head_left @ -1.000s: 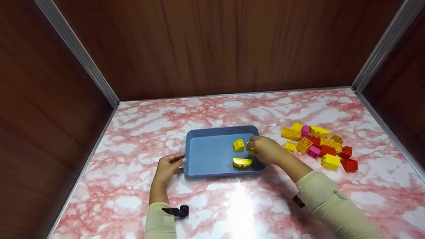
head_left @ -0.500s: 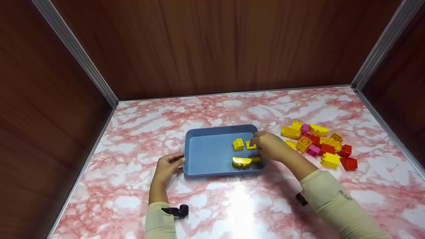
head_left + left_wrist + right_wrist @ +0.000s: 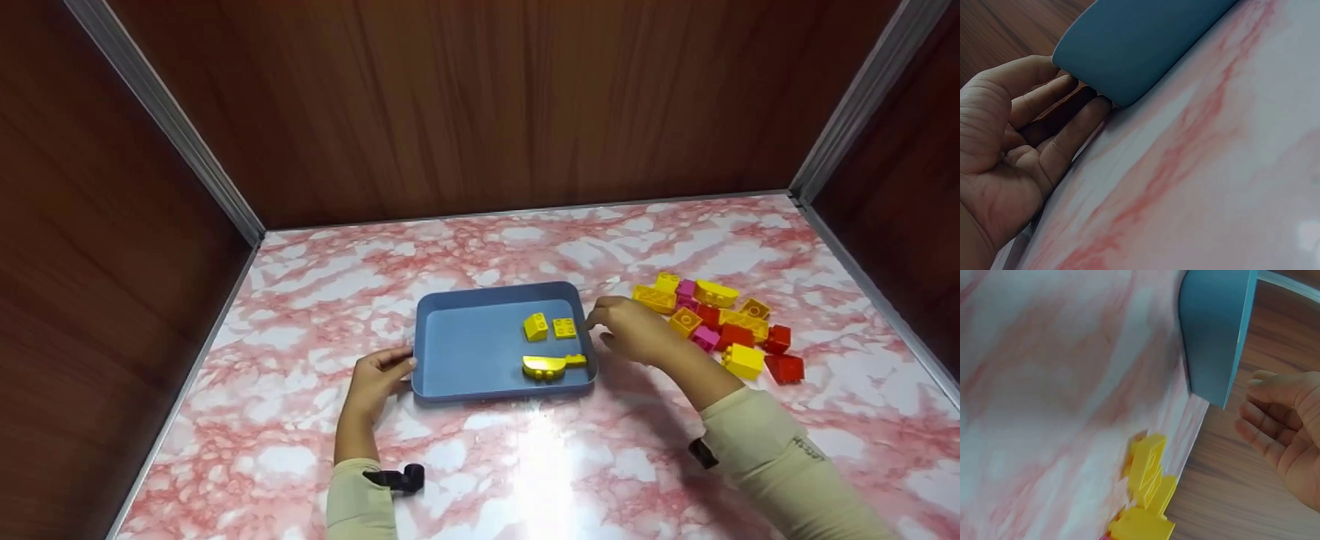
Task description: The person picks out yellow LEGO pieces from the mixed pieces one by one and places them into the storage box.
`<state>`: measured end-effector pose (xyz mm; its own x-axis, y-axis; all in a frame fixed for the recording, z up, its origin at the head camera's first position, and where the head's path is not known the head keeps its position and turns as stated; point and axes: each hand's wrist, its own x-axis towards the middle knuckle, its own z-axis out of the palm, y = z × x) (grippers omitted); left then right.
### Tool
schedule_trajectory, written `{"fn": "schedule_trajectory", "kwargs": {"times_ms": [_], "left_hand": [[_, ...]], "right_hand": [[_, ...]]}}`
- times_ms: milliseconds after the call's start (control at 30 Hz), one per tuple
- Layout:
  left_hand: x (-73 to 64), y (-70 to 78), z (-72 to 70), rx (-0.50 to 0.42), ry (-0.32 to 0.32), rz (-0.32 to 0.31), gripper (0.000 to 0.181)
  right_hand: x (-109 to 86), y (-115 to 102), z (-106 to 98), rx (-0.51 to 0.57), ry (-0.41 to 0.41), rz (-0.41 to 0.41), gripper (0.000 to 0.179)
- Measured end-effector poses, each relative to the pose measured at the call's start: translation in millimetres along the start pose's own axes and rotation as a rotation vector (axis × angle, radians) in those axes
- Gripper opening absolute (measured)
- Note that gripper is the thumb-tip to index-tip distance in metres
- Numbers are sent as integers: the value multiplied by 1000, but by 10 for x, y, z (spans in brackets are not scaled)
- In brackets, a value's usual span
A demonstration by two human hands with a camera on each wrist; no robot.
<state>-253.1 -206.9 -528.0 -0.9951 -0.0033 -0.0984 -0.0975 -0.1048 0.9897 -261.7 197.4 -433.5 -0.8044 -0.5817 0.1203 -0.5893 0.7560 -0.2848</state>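
Observation:
A shallow blue tray [image 3: 465,296] lies on the table, holding several yellow bricks near its right end. Among them are a sloped brick [image 3: 535,327], a flat studded brick [image 3: 564,328] and a rounded brick [image 3: 544,367] beside a small yellow piece [image 3: 575,361]. My left hand [image 3: 381,381] touches the tray's left side; in the left wrist view its extended fingers rest against the blue wall [image 3: 1123,50]. Just outside the tray's right rim is my right hand [image 3: 637,330]. Its fingers are loosely bent, with nothing between them in the right wrist view.
To the right of the tray is a loose pile of toy bricks, including a yellow brick [image 3: 743,361], a red brick [image 3: 785,368] and a pink brick [image 3: 705,339]. Brown wood-grain panels [image 3: 525,112] stand around the marbled table [image 3: 330,262].
My right hand has let go of the flat yellow brick, leaving it in the tray, and has moved right over the rim toward the pile. The left hand stays at the tray's left side.

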Motion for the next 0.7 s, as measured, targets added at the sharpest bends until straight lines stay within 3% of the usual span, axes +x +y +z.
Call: {"fn": "schedule_trajectory", "kwargs": {"times_ms": [500,700], "left_hand": [[0,-4,1,-14,8,-3,36],[2,-5,3,-10,1,-5,36]], "right_hand": [[-294,226,1,82,-100,223,24],[-439,328,48,84,-66,246,21]]}}
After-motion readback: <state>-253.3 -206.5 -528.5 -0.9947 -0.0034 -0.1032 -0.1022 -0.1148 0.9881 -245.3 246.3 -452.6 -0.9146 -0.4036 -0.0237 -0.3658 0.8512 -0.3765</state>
